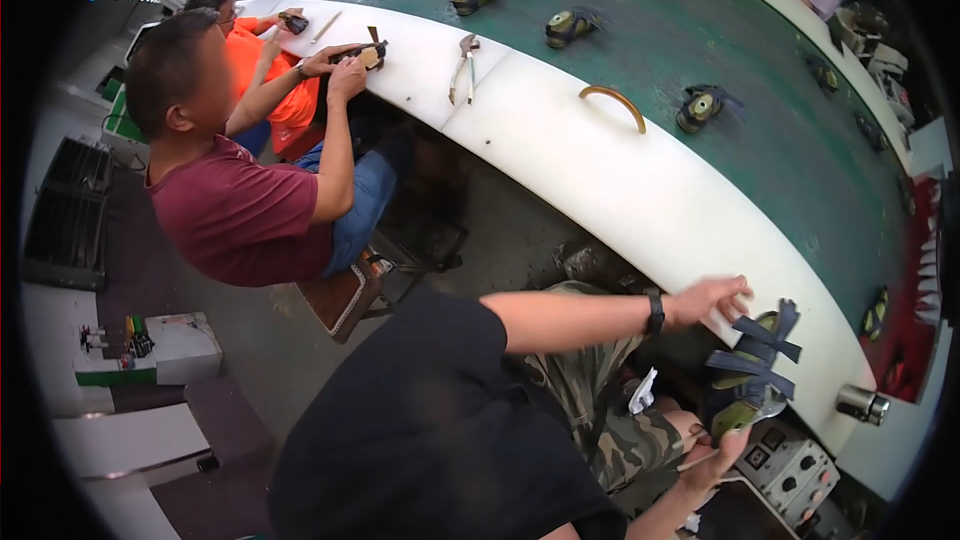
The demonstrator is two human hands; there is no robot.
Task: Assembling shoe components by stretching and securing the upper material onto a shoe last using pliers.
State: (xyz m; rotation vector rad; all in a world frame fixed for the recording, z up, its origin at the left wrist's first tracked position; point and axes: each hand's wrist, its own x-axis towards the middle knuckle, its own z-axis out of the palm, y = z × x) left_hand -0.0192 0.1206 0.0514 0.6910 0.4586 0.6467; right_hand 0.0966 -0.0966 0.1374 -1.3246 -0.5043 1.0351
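Note:
A navy and olive strappy sandal [748,380] stands at the white table's edge, its dark straps lying loose and spread outward. My right hand [722,455] grips the olive end of the sandal from below. Just past the other end, my left hand [708,300], with a dark band at the wrist, has its fingers apart and slightly bent close to the straps. Whether a fingertip touches a strap I cannot tell. A crumpled white piece [643,392], like paper or cloth, is by my camouflage-clad legs.
Along the white tabletop [560,175] are pliers [465,68], a curved brown handle-like piece [615,105] and a metal cylinder [862,404]. Beyond runs a green belt [640,0] with several sandals [705,105]. A control box [795,470] stands below. At left, a co-worker [235,190] handles footwear.

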